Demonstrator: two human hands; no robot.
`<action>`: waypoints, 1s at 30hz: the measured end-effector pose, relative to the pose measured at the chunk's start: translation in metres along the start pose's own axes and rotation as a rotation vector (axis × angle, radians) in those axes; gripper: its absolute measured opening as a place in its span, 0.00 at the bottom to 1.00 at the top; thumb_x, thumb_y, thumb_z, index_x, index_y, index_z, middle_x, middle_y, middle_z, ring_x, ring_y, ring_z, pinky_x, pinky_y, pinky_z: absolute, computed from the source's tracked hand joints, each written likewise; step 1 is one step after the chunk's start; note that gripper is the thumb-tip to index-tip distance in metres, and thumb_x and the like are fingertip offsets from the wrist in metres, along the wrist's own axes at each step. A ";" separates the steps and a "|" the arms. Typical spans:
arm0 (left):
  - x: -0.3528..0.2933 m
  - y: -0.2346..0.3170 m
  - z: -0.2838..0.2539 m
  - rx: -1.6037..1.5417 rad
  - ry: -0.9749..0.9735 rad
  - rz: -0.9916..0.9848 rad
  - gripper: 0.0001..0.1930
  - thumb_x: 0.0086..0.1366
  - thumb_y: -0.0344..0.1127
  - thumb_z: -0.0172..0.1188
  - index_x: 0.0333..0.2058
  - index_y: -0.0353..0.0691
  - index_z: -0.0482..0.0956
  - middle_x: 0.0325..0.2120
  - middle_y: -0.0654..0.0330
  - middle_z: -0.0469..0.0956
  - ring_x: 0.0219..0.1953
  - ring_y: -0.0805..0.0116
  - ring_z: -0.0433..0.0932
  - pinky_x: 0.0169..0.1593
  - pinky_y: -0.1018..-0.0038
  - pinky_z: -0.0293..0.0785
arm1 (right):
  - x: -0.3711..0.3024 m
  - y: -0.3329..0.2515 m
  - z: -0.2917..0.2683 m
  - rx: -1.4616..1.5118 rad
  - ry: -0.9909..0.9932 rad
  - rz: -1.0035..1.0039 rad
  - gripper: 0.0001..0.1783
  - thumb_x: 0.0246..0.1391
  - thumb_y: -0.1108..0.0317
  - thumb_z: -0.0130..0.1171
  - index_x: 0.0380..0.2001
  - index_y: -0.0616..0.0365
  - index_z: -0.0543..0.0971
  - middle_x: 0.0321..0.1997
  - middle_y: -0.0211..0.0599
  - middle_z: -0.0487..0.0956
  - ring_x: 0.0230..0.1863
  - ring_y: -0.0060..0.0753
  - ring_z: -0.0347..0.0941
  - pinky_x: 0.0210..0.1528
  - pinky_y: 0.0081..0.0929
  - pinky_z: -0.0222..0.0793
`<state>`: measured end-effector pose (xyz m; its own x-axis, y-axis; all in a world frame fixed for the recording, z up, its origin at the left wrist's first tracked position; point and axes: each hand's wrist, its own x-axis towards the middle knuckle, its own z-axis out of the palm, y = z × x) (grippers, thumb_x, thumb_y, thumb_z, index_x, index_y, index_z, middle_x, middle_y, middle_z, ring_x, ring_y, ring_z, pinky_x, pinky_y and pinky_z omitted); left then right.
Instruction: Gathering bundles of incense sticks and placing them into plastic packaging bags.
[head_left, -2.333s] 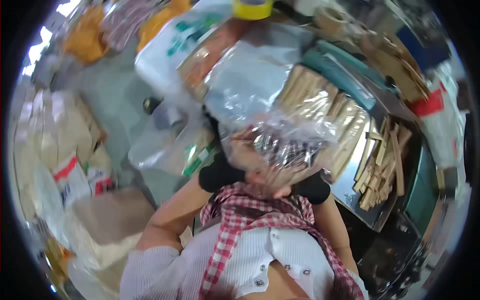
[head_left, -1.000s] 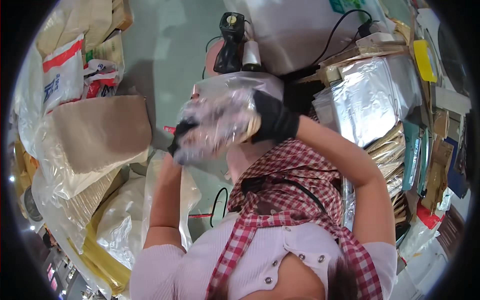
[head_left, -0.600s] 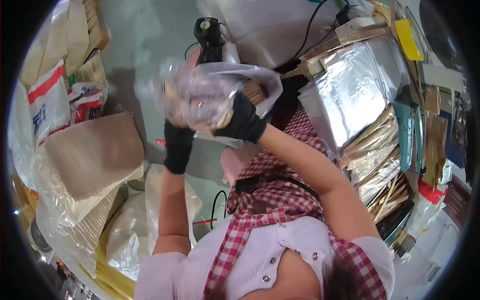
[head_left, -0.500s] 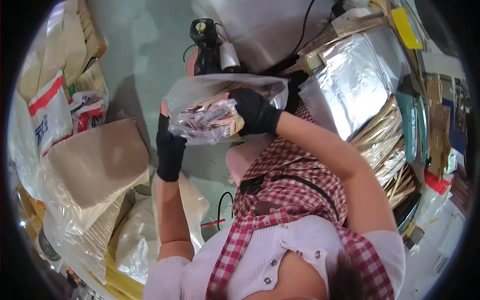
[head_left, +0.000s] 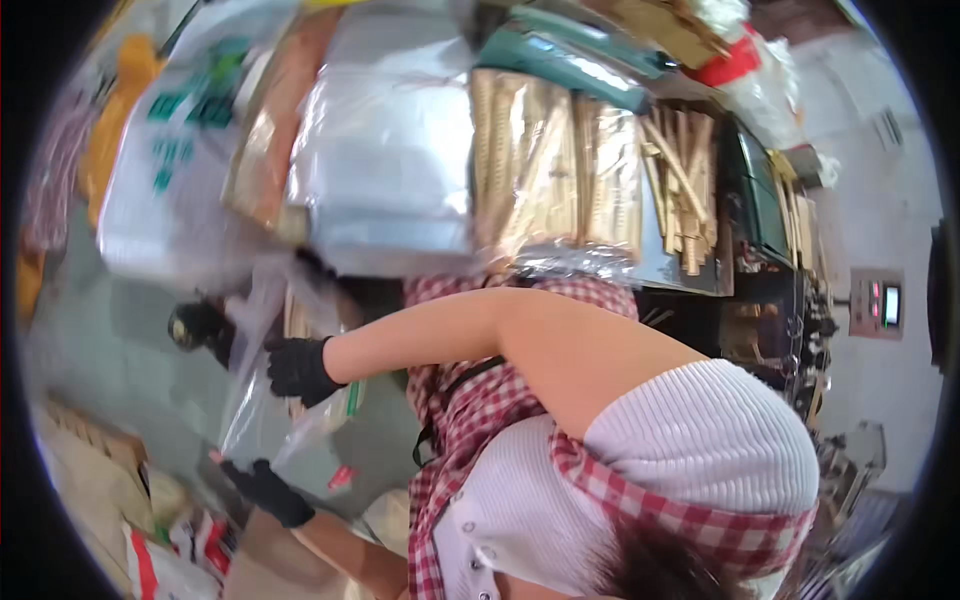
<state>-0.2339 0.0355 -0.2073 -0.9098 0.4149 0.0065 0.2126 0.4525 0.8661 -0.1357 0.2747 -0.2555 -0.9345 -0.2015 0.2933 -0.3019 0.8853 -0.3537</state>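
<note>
A clear plastic bag (head_left: pixel 250 412) hangs between my hands over the floor, with light wooden strips (head_left: pixel 296 318) showing inside it. My left hand (head_left: pixel 268 492), in a black glove with bare fingertips, pinches the bag's edge on the near side. My black-gloved right hand (head_left: pixel 302 371) is at the bag's other side, its fingers curled in beside the wooden strips. What those fingers close on is hidden. Motion smears part of the bag.
At the front, a table carries a stack under silvery plastic (head_left: pixel 385 150), bagged wooden strips (head_left: pixel 555 165) and loose wooden sticks (head_left: pixel 680 185). A black handheld tool (head_left: pixel 200 328) stands beyond the bag. White-and-red sacks (head_left: pixel 150 565) lie lower left; a red scrap (head_left: pixel 342 477) lies on the floor.
The view has swung right, toward the table of wooden strips. The bag and both hands now appear lower and farther left in view. My left hand stays on the bag's edge.
</note>
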 end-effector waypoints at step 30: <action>-0.310 0.454 0.650 -0.043 -1.610 -0.194 0.32 0.55 0.58 0.65 0.47 0.36 0.75 0.37 0.55 0.78 0.33 0.60 0.78 0.35 0.64 0.76 | -0.668 -0.025 -0.370 0.307 1.478 1.587 0.44 0.51 0.34 0.52 0.59 0.61 0.67 0.54 0.52 0.74 0.54 0.40 0.71 0.56 0.32 0.63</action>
<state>0.3762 0.6256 -0.1405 0.3810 0.7225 -0.5769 0.1108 0.5838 0.8043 0.5663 0.5422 -0.1140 0.3636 0.9283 -0.0776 0.2025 -0.1600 -0.9661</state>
